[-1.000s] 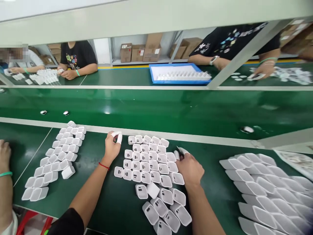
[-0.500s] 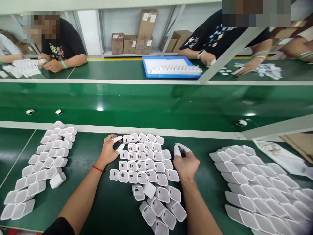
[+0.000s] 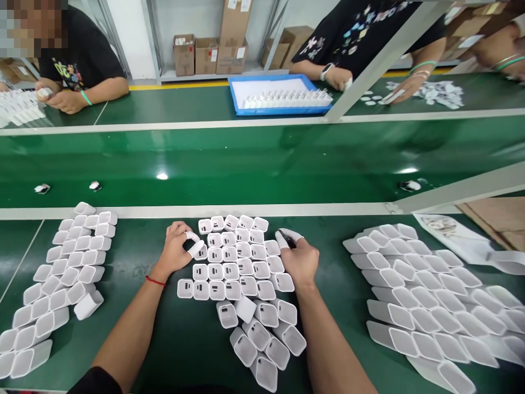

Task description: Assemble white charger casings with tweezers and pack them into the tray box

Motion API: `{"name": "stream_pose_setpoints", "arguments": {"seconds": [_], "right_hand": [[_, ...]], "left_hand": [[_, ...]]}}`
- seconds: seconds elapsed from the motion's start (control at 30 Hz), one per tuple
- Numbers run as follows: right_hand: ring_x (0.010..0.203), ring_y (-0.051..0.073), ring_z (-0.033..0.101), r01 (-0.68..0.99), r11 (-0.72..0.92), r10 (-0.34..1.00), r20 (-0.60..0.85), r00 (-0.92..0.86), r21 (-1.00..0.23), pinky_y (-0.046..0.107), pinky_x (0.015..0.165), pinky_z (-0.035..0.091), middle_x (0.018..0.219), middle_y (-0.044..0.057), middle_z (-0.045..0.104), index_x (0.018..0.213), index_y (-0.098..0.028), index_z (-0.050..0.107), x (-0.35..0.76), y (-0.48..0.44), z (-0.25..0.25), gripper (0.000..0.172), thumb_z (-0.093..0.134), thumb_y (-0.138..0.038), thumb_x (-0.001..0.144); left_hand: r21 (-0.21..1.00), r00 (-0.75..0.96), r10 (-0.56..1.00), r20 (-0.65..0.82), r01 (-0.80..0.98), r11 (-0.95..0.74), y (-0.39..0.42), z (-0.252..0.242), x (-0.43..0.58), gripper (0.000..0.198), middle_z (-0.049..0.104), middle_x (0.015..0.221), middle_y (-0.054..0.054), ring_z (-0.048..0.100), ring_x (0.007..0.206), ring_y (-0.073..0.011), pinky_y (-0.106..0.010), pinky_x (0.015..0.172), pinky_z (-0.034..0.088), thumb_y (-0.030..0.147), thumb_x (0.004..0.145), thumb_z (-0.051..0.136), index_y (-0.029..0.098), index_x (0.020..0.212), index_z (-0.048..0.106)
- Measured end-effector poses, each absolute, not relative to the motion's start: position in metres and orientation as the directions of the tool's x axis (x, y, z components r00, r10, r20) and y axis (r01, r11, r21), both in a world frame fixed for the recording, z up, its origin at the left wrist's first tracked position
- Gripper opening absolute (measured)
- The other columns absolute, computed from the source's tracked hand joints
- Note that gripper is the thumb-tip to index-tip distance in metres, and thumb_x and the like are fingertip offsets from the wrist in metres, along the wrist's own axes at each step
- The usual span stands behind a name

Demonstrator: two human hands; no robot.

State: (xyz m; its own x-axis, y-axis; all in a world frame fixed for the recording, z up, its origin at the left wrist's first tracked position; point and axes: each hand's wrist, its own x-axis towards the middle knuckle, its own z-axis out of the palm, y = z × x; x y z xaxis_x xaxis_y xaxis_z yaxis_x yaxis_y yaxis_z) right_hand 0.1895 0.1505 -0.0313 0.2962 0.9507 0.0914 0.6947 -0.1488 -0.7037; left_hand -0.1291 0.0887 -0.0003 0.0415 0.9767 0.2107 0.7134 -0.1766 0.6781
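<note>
Rows of white, open-topped plastic housings (image 3: 230, 271) stand packed between my hands, several with small dark slots showing inside. At the left end of the second row, my left hand (image 3: 180, 246) curls its thumb and index finger into a ring, tips together, both in white finger covers. Its thumb lies against a housing (image 3: 200, 252); whether anything sits between the tips is hidden. To the right of the rows, my right hand (image 3: 301, 257) is closed around a slim black pen-like tool (image 3: 289, 238), its covered fingertips close to the end housings. Most of the tool is hidden.
More white housings stand at left (image 3: 68, 268) and right (image 3: 422, 306). A white scoop-like tray (image 3: 455, 235) and cardboard (image 3: 498, 219) lie far right. Past the rail (image 3: 246, 212) runs a green belt (image 3: 246, 164) with small parts. Co-workers sit opposite, by a blue tray (image 3: 283, 112).
My left thumb and index finger have come together beside the second row. My right hand has moved closer to the end of the rows, still holding the black tool. The camera view has shifted.
</note>
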Motion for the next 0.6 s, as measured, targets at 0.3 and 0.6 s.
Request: {"name": "stream_pose_setpoints", "arguments": {"seconds": [0.3, 0.6], "right_hand": [[0.093, 0.025, 0.071, 0.761, -0.1, 0.967, 0.117, 0.225, -0.641, 0.037, 0.088, 0.054, 0.1, 0.007, 0.076, 0.106, -0.022, 0.073, 0.188, 0.153, -0.025, 0.031, 0.056, -0.036, 0.083], [0.095, 0.022, 0.071, 0.792, -0.118, 0.98, 0.058, 0.19, -0.599, 0.032, 0.087, 0.052, 0.1, 0.003, 0.076, 0.107, -0.026, 0.072, 0.184, 0.155, -0.006, 0.027, 0.057, -0.023, 0.085]], "left_hand": [[0.765, -0.163, 0.971, 0.174, 0.643, -0.029, 0.098, -0.014, -0.14, 0.053, 0.06, 0.118, -0.012, 0.055, 0.113, -0.0277, -0.047, 0.103, 0.041, 0.05, 0.082, 0.06, 0.017, 0.124, 0.054], [0.73, -0.157, 0.987, 0.016, 0.676, 0.096, 0.128, 0.008, -0.14, 0.046, 0.064, 0.117, -0.011, 0.058, 0.111, -0.0341, -0.047, 0.098, 0.048, 0.047, 0.068, 0.062, 0.019, 0.104, 0.069]]}}
